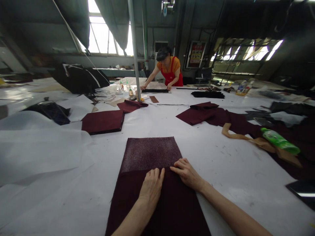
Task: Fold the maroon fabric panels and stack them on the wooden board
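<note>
A long maroon cloth piece (177, 203) lies on the white table in front of me. Its far part is a speckled, greyish maroon panel (149, 152), and a straight edge crosses the cloth where the darker layer ends. My left hand (152, 185) is at the middle of that edge, bent fingers closed on the cloth. To the right, my right hand (187, 173) pinches the same edge near the cloth's side, thumb and forefinger towards the left hand. The fingertips of both hands almost meet. What lies beneath them is hidden.
A folded maroon stack (103, 122) sits at left, beside translucent white sheeting (36, 147). At right are crumpled maroon cloth (206, 113), a tan strip (261, 141) and a green bottle (280, 141). A co-worker (169, 70) in a red apron bends over the far side, behind a pole (135, 49).
</note>
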A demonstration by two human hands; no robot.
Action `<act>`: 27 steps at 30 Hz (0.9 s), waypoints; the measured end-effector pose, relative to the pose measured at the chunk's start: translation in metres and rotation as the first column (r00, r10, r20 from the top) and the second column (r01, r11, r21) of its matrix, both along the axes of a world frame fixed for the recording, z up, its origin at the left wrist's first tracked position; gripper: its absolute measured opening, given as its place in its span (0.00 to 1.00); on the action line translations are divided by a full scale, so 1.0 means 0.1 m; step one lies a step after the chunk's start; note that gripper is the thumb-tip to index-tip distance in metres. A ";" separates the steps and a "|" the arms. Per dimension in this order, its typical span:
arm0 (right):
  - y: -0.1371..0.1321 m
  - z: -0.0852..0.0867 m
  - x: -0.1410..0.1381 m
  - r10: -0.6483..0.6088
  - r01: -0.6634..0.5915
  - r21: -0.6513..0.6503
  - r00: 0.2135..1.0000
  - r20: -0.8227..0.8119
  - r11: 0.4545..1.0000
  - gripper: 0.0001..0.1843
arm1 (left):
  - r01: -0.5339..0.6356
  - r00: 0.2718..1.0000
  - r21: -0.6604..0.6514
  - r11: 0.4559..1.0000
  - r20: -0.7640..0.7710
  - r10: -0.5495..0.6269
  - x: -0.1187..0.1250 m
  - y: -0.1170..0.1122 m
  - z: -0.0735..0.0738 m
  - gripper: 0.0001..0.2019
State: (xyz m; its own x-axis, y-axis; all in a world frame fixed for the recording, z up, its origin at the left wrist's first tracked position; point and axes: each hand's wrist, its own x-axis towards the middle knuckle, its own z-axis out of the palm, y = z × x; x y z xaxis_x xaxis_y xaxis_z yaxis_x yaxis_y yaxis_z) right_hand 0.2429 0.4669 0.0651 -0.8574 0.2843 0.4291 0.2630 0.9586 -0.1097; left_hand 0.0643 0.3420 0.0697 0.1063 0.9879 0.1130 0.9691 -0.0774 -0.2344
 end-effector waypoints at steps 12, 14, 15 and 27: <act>0.07 -0.02 0.20 -0.006 0.003 0.073 0.999 0.041 0.997 0.15 | 0.021 0.999 0.003 1.000 -0.024 -0.021 0.31 0.18 0.00 0.24; 0.08 -0.02 0.23 -0.007 0.004 0.084 0.999 0.036 0.996 0.14 | 0.006 0.999 -0.006 1.000 -0.045 -0.006 0.36 0.21 0.01 0.24; 0.08 -0.02 0.24 -0.009 0.006 0.087 0.999 0.038 0.996 0.14 | 0.002 0.999 -0.012 1.000 -0.053 -0.003 0.38 0.23 0.01 0.25; 0.05 0.08 0.56 -0.249 0.234 0.164 0.965 0.081 0.958 0.17 | -0.040 0.993 -0.091 0.995 -0.115 0.030 0.50 0.30 0.05 0.26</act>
State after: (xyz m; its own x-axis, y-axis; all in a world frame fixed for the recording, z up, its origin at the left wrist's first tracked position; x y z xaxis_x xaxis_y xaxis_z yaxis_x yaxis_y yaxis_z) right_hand 0.2987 0.4716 0.0727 -0.8117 0.4264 0.3991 0.4908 0.8685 0.0703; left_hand 0.1144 0.3722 0.0744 0.0781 0.9969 0.0099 0.9393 -0.0703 -0.3359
